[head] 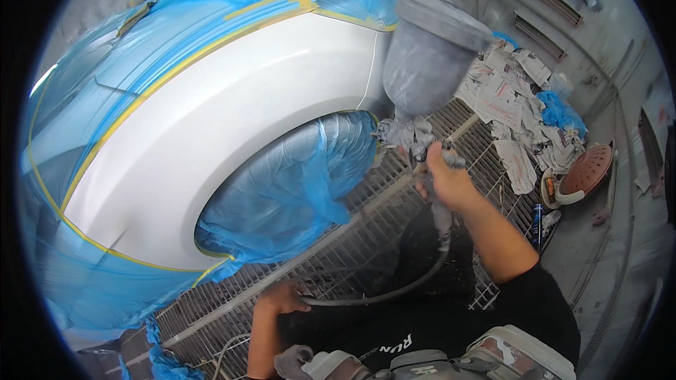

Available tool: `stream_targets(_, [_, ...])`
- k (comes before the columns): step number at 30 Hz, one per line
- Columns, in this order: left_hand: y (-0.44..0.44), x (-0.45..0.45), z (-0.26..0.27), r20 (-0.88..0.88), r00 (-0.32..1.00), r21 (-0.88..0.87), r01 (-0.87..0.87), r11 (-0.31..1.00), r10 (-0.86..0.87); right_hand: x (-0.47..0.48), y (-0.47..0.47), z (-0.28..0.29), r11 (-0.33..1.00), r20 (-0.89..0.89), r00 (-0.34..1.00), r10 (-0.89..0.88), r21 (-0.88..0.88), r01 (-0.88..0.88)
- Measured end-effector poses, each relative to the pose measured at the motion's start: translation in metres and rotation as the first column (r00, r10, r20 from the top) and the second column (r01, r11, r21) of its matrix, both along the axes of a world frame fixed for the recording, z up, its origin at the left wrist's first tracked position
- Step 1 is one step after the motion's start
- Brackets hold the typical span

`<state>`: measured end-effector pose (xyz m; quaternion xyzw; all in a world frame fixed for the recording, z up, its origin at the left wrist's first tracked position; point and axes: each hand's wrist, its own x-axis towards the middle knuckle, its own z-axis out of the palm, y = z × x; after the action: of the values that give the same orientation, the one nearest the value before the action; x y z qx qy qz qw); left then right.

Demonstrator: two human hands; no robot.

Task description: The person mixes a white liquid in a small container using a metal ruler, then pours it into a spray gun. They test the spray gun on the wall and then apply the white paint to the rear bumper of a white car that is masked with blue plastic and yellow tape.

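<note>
My right hand (449, 177) is closed around the grip of a gravity-feed paint spray gun (414, 137), its large grey-coated cup (435, 53) above. The nozzle points left, close to the front of a white car fender panel (232, 95). Yellow masking tape (132, 108) borders the panel, with blue masking film (79, 285) beyond it. More blue film (301, 179) fills the wheel arch. An air hose (391, 298) hangs from the gun's handle and curves to my left hand (285, 297), which grips it low in front of my body.
A metal floor grating (237, 301) lies below. Crumpled masking paper (507, 105), crumpled blue film (562, 113), a lidded-looking clear cup (561, 84), a red-brown perforated round tool or pad (586, 169) and a blue can (537, 224) lie on the right. Part of a respirator (438, 359) shows at the bottom.
</note>
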<state>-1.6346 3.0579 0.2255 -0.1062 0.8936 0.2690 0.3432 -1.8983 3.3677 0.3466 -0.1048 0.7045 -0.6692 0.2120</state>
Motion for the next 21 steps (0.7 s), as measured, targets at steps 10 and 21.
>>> stream_targets(10, [0.109,-0.122,0.135,-0.881,0.458,0.203,0.137,0.969,0.12,0.061,-0.001,-0.046,0.989,0.087,0.987,0.134,-0.076,-0.128])
stream_targets(21, [0.139,-0.18,0.142,-0.926,0.363,0.021,0.333,0.943,-0.107,0.071,-0.011,-0.079,0.998,-0.066,0.998,0.025,-0.056,-0.029])
